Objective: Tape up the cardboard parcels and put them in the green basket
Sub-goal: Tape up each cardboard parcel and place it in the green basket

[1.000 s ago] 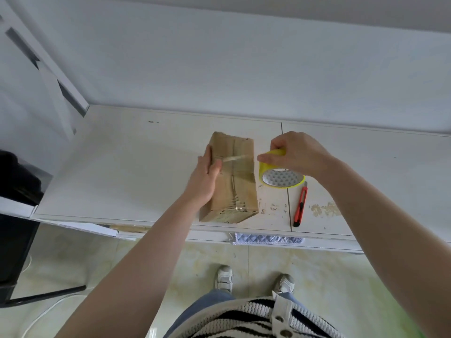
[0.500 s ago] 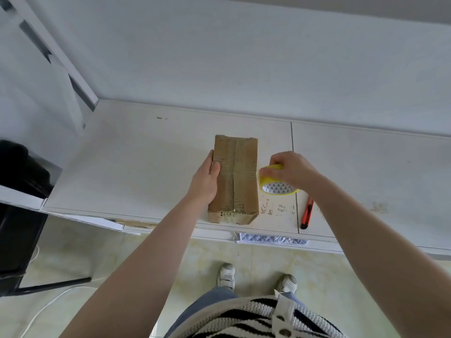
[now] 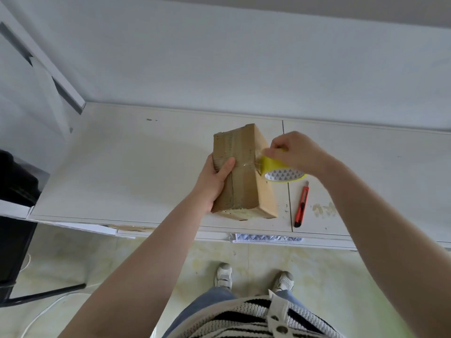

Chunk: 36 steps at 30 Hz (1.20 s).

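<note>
Parcel (image 3: 240, 176) tilted on the counter (image 3: 127, 167), gripped by left hand (image 3: 214, 181) as an anchor; right hand (image 3: 296, 152) clasps tape roll (image 3: 280, 170), drawing a strip across its seam.

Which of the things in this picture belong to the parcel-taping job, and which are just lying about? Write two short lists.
Part of the job:
- cardboard parcel, tilted, gripped by the left hand
- yellow tape roll, held by the right hand against the parcel's side

Lying about:
- red utility knife on the white counter, untouched
- black object at the left edge
- patterned cloth under the counter's edge
</note>
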Each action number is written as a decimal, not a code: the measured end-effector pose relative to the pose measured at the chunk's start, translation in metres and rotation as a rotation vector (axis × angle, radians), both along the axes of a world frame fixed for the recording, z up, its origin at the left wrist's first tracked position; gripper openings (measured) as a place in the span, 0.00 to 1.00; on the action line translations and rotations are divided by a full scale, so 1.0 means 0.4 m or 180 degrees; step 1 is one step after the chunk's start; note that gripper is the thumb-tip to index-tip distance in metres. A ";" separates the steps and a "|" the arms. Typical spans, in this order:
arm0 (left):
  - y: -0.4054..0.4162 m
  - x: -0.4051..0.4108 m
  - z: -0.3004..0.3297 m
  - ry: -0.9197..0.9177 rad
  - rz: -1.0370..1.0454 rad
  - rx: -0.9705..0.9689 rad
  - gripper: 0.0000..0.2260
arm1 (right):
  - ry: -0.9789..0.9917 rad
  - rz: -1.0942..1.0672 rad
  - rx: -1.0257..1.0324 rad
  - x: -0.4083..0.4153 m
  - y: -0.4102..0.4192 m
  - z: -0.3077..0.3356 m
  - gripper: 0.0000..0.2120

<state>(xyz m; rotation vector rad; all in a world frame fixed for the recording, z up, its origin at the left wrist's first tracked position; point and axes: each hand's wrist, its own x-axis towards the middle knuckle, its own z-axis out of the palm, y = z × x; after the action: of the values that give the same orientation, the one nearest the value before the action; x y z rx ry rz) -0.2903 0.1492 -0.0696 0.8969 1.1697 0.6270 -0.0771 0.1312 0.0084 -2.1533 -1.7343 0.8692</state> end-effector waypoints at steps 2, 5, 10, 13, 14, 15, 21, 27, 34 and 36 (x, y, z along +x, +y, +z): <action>-0.010 0.010 -0.011 -0.0036 -0.0026 -0.0109 0.22 | 0.0134 0.0195 -0.0113 0.010 0.008 0.021 0.15; -0.003 0.008 -0.020 0.0371 -0.0119 0.0202 0.31 | 0.0199 0.0255 -0.0149 -0.005 0.007 0.018 0.13; 0.030 0.032 0.015 0.1616 -0.0445 0.0612 0.34 | 0.0094 0.0337 0.0040 -0.043 0.020 0.009 0.17; 0.008 0.059 0.020 0.1776 -0.0678 0.0436 0.40 | 0.0045 0.0432 0.0046 -0.054 0.025 0.012 0.19; 0.004 0.060 0.014 0.1790 -0.0647 0.0485 0.40 | 0.0076 0.0447 0.0031 -0.052 0.023 0.013 0.20; 0.005 0.058 0.010 0.1771 -0.0591 0.0528 0.39 | 0.0132 0.0452 0.0032 -0.048 0.022 0.015 0.22; 0.023 0.038 0.012 0.1450 -0.0545 0.0524 0.39 | -0.0585 0.0255 -0.0076 -0.015 0.034 0.002 0.22; 0.029 -0.038 -0.022 0.0665 -0.0381 0.0130 0.36 | -0.0651 0.0109 -0.0195 -0.036 0.019 -0.037 0.23; 0.052 -0.072 -0.058 0.1032 -0.0270 0.0064 0.31 | -0.1067 0.0235 0.0082 -0.169 0.051 -0.043 0.18; 0.047 -0.079 -0.068 0.1287 -0.0333 0.0354 0.25 | -0.1095 0.0325 0.0113 -0.191 0.056 -0.047 0.21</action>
<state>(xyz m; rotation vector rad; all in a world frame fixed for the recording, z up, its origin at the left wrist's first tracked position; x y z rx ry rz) -0.3218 0.1679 -0.0967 1.2095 1.4459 0.4387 -0.1535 0.1536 -0.0103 -2.3148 -2.0151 0.5051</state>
